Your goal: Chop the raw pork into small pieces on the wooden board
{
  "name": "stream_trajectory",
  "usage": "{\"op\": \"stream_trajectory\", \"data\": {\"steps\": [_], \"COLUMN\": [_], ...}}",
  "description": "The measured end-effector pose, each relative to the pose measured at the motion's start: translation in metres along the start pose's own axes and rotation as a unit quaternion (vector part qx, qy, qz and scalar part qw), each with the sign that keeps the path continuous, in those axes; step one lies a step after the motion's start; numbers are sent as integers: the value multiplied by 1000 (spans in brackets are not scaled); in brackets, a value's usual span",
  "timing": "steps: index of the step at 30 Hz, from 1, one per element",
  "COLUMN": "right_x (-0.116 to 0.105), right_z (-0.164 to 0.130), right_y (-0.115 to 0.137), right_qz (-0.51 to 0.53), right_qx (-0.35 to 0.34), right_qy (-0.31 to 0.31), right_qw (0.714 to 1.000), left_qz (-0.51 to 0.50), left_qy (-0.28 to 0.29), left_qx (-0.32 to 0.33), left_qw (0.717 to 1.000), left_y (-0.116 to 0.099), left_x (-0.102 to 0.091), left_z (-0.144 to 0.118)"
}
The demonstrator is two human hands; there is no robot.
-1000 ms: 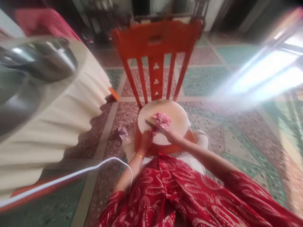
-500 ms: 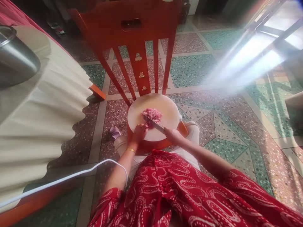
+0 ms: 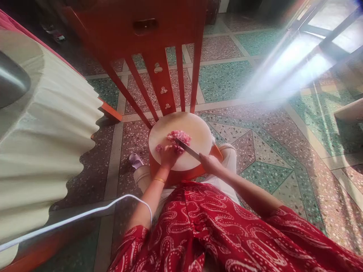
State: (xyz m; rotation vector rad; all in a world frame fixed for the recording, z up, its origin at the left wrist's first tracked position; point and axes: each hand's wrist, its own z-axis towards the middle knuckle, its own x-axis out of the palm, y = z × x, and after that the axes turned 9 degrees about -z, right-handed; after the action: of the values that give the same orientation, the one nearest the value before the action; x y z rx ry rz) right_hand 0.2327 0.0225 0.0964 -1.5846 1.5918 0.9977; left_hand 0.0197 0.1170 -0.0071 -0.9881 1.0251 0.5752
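A round pale cutting board point(image 3: 200, 130) lies on the seat of a red wooden chair. Chopped raw meat point(image 3: 183, 135) is heaped at its middle, and a small separate bit of meat point(image 3: 159, 147) rests toward the left. My right hand point(image 3: 210, 163) is closed round the handle of a knife point(image 3: 190, 151), whose blade points up and left with its tip at the heap. My left hand point(image 3: 171, 156) is at the near side of the heap, fingers curled onto meat beside the blade; its fingertips are partly hidden.
The slatted chair back point(image 3: 159, 68) rises beyond the board. At left stands a table with a cream ruffled cloth point(image 3: 65, 124) and a metal pot point(image 3: 13, 79). A white cable point(image 3: 85, 214) crosses by my left forearm. Patterned tile floor point(image 3: 227, 83) surrounds the chair.
My left hand has moved a little right along the near side of the heap. A small bit of meat now shows apart at the left of the board. The view has shifted slightly.
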Motion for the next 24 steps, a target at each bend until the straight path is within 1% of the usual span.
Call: {"op": "stream_trajectory", "data": {"steps": [3, 6, 7, 9, 11, 13, 15, 17, 20, 22, 24], "right_x": [1, 3, 4, 5, 7, 9, 10, 11, 9, 6, 2], "right_z": [-1, -1, 1, 5, 12, 19, 23, 24, 19, 14, 10], "right_y": [-1, 0, 2, 6, 11, 15, 17, 16, 12, 9, 8], "right_qz": [4, -7, -16, -36, -48, -56, -63, -71, -86, -93, -93], "right_qx": [-6, -20, -25, -31, -33, -34, -37, -40, -36, -32, -31], "right_qy": [0, -1, -1, -1, -2, -3, -4, 2, 21, 31, 29], "right_qw": [1000, 1000, 1000, 999, 998, 998, 997, 997, 995, 995, 995], "left_qz": [35, 27, 18, 0, -25, -64, -110, -149, -192, -202, -177], "left_qy": [28, 40, 33, -7, -59, -102, -119, -119, -96, -79, -75], "left_qx": [-40, -99, -122, -152, -133, -84, -34, 0, 43, 70, 71], "left_qw": [998, 994, 992, 988, 989, 989, 986, 982, 976, 974, 979], "left_y": [-26, -36, -36, -33, -28, -25, -24, -24, -20, -15, -10], "left_x": [9, 10, 9, 4, 1, 2, 7, 16, 26, 27, 24], "left_z": [-6, -16, -20, -27, -33, -39, -45, -48, -46, -43, -41]}}
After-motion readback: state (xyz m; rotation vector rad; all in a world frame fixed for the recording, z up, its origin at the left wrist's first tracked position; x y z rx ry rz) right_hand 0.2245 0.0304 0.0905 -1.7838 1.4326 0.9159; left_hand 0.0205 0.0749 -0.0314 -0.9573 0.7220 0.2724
